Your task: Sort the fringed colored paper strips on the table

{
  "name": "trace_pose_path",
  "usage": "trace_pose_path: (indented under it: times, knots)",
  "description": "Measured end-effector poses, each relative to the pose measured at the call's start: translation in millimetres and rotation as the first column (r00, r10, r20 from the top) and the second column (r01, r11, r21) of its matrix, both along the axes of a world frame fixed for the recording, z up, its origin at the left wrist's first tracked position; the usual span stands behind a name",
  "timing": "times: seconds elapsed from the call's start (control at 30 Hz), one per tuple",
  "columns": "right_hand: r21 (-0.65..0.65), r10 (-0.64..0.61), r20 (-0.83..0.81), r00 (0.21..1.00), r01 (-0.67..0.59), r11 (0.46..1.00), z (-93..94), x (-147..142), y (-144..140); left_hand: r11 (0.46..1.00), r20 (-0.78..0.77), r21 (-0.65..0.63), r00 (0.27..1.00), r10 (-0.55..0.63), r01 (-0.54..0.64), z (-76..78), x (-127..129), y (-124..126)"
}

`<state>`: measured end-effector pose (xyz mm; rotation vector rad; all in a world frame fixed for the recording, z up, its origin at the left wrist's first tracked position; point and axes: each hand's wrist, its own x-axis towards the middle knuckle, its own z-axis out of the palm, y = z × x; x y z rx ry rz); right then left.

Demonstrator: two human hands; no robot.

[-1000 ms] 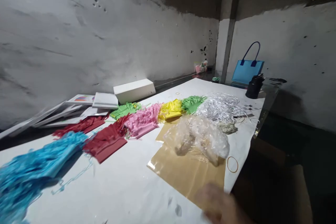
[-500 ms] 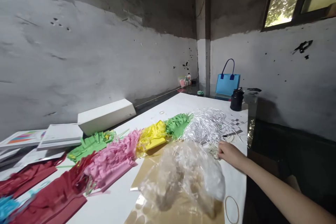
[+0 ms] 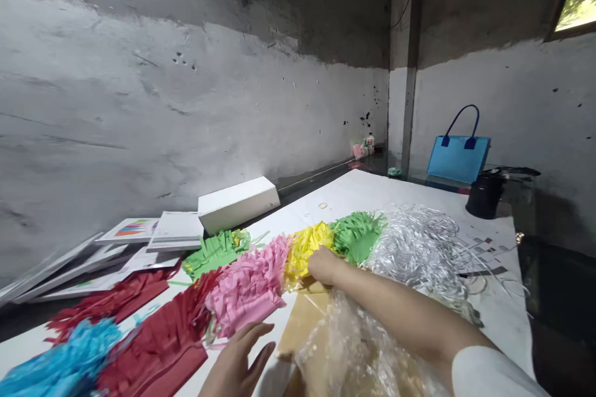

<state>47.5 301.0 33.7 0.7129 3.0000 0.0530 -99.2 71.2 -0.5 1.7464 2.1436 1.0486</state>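
My right hand [image 3: 325,265] reaches across to the yellow fringed paper [image 3: 305,249], its fingers curled down onto the lower part of it; the fingertips are partly hidden. Low in the view, my left hand [image 3: 242,356] is open, thumb and fingers apart, with nothing in it. It hovers just below the pink fringed paper [image 3: 249,288]. Under my right forearm lies a crumpled clear plastic bag [image 3: 358,347] on brown cardboard [image 3: 298,325]. Green fringed paper [image 3: 357,236] and a heap of silvery-white strings [image 3: 414,248] are to the right of the yellow one.
Dark red [image 3: 153,353] and blue fringed paper [image 3: 69,356] lie at the left. Flat white boxes [image 3: 174,229] and a long white box [image 3: 239,203] stand along the wall. A blue bag [image 3: 459,158] and a black container [image 3: 485,195] are at the back right.
My right hand has moved left from beside the silvery strings to the yellow fringed paper. My left hand has come into view at the bottom. The view has turned left.
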Motion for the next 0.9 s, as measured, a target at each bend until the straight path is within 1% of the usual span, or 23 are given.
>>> trace_pose_path:
  times: [0.07,0.13,0.23,0.33,0.43,0.5,0.57,0.67,0.77,0.9]
  knots:
    - [-0.002,0.004,0.000,1.000,-0.004,1.000,-7.0,-2.8,14.0,1.000,0.021,-0.021,1.000,-0.017,0.017,-1.9,0.0,24.4]
    - [-0.005,-0.006,-0.022,1.000,0.006,1.000,-9.9,2.5,25.9,0.999,0.052,-0.038,0.998,-0.032,0.034,-5.9,-1.6,50.3]
    - [-0.022,-0.006,-0.061,0.998,0.004,1.000,-10.3,14.0,38.4,0.998,0.104,-0.051,0.994,-0.034,0.040,-16.8,-4.8,92.7]
    - [-0.026,0.018,-0.093,0.996,-0.020,0.999,-10.4,23.9,41.8,0.999,0.139,-0.028,0.990,-0.012,0.016,-32.5,-4.8,133.2]
    - [-0.021,0.046,-0.100,0.994,-0.048,0.999,-8.3,29.5,35.7,1.000,0.161,0.020,0.987,0.005,-0.008,-49.0,-1.0,158.8]
    - [-0.006,0.071,-0.127,0.989,-0.072,0.997,-3.8,28.4,29.0,0.999,0.181,0.051,0.983,0.003,-0.013,-58.4,2.3,165.0]
    - [0.011,0.122,-0.156,0.980,-0.121,0.993,2.6,22.9,23.3,0.997,0.212,0.072,0.977,-0.002,-0.014,-65.8,5.2,165.1]
    - [0.013,0.193,-0.112,0.975,-0.192,0.981,10.5,10.4,20.3,0.996,0.266,0.083,0.964,-0.008,-0.015,-72.6,7.8,160.4]
    - [0.023,0.205,-0.018,0.979,-0.204,0.979,11.1,3.0,22.6,0.997,0.311,0.076,0.950,-0.002,-0.023,-75.0,8.3,155.6]
    - [0.080,0.205,0.045,0.978,-0.208,0.975,2.3,8.1,25.6,0.997,0.374,0.068,0.927,-0.001,-0.026,-72.7,9.3,151.4]
